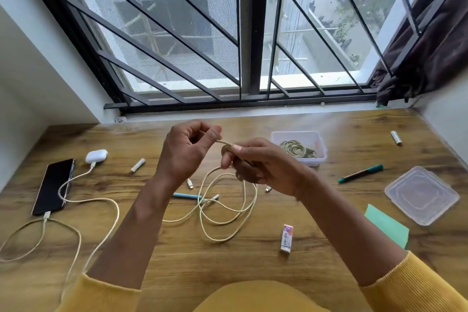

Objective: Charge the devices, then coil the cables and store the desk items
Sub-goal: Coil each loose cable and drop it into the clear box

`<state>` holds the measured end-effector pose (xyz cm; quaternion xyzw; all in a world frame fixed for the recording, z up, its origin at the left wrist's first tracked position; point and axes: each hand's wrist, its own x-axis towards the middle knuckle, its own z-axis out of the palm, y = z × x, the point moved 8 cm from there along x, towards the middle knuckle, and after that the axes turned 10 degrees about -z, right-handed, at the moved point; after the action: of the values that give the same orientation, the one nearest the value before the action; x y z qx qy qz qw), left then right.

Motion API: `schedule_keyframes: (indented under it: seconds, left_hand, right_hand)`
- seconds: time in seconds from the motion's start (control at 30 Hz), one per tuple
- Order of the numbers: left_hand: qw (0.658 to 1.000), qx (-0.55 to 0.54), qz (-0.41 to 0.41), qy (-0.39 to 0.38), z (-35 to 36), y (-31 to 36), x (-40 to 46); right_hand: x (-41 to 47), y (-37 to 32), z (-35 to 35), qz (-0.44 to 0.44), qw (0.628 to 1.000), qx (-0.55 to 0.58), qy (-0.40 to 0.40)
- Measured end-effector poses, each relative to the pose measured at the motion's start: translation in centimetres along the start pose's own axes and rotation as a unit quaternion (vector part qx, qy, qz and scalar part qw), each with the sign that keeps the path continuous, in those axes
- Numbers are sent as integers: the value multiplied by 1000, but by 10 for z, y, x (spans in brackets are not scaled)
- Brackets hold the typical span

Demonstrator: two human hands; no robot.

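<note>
Both your hands are raised mid-frame over the desk [253, 256]. Your left hand [187, 149] pinches one end of a rubber band [224, 144], fingers curled. Your right hand [263, 164] grips the other end, band looped over its fingers, plus the top of the loose cream cable [228, 210] that trails down to the desk in loops. Phone [54, 186] and earbuds case [96, 156] sit at left of frame, each with a cable plugged in. Clear box [298, 147] of rubber bands right of your hands; its lid [421, 195] at far right.
</note>
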<state>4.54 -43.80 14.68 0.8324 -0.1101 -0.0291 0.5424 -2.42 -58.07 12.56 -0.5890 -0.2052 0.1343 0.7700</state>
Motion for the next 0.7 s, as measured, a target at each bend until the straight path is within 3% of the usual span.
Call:
schedule_keyframes:
  seconds: [0.17, 0.33, 0.47, 0.7]
  left_hand:
    - [996, -57, -34, 61, 11, -16, -10]
    - [986, 28, -51, 156, 19, -17, -27]
    - [986, 87, 9, 139, 40, -5, -41]
    - [976, 156, 89, 119, 54, 19, -59]
  right_hand:
    - [5, -13, 0, -57, 997, 33, 33]
    - [12, -18, 0, -112, 978, 158, 81]
    - [17, -20, -11, -155, 960, 198, 127]
    - [18, -15, -32, -151, 940, 231, 202]
